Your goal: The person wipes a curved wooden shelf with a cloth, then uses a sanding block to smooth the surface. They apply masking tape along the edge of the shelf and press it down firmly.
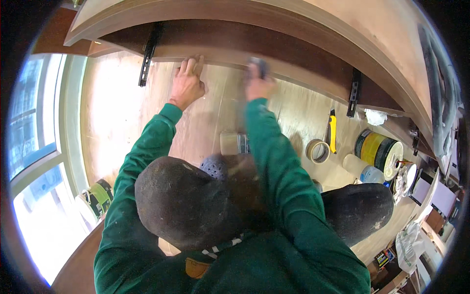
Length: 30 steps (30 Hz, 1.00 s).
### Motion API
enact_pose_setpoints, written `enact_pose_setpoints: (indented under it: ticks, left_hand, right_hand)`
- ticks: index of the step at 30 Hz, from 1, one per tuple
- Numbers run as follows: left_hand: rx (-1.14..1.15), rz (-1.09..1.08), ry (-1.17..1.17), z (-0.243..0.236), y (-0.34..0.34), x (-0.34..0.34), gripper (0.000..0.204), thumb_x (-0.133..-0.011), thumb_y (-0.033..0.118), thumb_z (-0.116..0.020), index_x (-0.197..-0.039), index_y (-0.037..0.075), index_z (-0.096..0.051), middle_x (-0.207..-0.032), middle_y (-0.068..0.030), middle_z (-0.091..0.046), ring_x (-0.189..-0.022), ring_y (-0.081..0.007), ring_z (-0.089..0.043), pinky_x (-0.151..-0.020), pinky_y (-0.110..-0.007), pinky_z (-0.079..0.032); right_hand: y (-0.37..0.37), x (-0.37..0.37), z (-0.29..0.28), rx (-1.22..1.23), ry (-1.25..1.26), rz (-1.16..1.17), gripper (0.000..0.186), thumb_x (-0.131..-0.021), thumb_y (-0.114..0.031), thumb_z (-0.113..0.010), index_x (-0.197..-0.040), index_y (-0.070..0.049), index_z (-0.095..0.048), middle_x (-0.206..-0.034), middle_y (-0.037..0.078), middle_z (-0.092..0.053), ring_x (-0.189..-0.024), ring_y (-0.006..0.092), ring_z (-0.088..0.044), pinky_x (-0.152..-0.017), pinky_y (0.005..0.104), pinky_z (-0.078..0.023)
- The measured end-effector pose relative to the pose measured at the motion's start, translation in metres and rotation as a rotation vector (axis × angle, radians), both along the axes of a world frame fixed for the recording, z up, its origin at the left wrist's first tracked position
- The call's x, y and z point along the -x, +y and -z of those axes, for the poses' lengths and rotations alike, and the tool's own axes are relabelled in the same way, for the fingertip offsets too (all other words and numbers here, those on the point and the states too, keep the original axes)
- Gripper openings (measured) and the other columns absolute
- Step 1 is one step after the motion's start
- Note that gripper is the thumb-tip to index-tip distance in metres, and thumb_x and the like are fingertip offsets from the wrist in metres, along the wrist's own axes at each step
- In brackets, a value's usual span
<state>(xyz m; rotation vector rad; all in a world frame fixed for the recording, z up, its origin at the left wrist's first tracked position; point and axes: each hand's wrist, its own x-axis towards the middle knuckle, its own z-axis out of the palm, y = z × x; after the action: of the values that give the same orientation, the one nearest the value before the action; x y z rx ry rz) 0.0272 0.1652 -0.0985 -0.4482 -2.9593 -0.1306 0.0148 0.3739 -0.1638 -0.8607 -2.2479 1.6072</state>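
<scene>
My left hand (188, 82) rests its spread fingertips on the lower edge of a brown wooden panel (220, 49), just right of a black metal rail (147, 61). My right hand (260, 84), blurred, grips a small dark block (260, 68) at the same edge, further right. Another black rail (354, 90) hangs from the panel on the right. Below my hands, a translucent container (230, 143) sits on the wood-look floor (152, 117), partly beside my right sleeve. A tape roll (318, 151) and a yellow-and-black utility knife (332, 132) lie right of that arm.
My bent legs (181, 201) occupy the lower middle. Paint cans (382, 152), a plastic bottle (362, 169) and assorted clutter (411, 245) stand or lie to the right. Another can (95, 198) is by the glazed frame (66, 147) on the left. A curved wooden edge (313, 22) overhangs the top.
</scene>
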Motion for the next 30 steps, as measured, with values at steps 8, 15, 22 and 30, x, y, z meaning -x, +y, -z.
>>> enact_pose_setpoints:
  ticks: [8,15,22,30]
  left_hand:
    - [-0.095,-0.007,0.083,0.012,0.012,0.006,0.074,-0.066,0.011,-0.06,-0.138,0.001,-0.045,-0.131,-0.0135,-0.046,-0.124,-0.0336,-0.043,-0.098,-0.045,-0.042]
    - [0.023,-0.027,0.041,0.001,0.008,0.004,0.075,-0.066,0.014,-0.064,-0.138,0.002,-0.046,-0.13,-0.0116,-0.047,-0.121,-0.0323,-0.044,-0.095,-0.045,-0.043]
    - [-0.095,0.013,0.073,0.015,0.066,-0.001,0.071,-0.074,0.02,-0.064,-0.14,0.002,-0.042,-0.133,-0.0174,-0.046,-0.12,-0.04,-0.043,-0.1,-0.053,-0.037]
    - [-0.171,0.299,0.04,0.01,0.161,-0.001,0.064,-0.072,0.02,-0.062,-0.131,-0.002,-0.049,-0.127,-0.0172,-0.049,-0.114,-0.034,-0.047,-0.095,-0.05,-0.038]
  right_hand:
    - [-0.024,0.004,-0.015,0.069,0.065,0.058,0.06,-0.078,-0.053,-0.072,-0.096,0.004,-0.071,-0.087,0.018,-0.071,-0.08,0.0317,-0.068,-0.076,0.0425,-0.053]
    - [0.161,-0.016,0.003,0.042,-0.037,0.229,0.06,-0.077,-0.055,-0.073,-0.102,-0.001,-0.071,-0.09,0.018,-0.071,-0.07,0.0278,-0.065,-0.064,0.0414,-0.053]
    - [0.212,-0.06,-0.046,0.19,0.221,0.467,0.039,-0.079,-0.03,-0.08,-0.087,0.006,-0.066,-0.071,0.01,-0.064,-0.053,0.0196,-0.06,-0.048,0.0315,-0.05]
    - [0.232,-0.037,-0.023,0.387,0.153,0.376,0.037,-0.077,-0.026,-0.08,-0.092,0.005,-0.067,-0.075,0.012,-0.067,-0.059,0.0225,-0.063,-0.057,0.0362,-0.053]
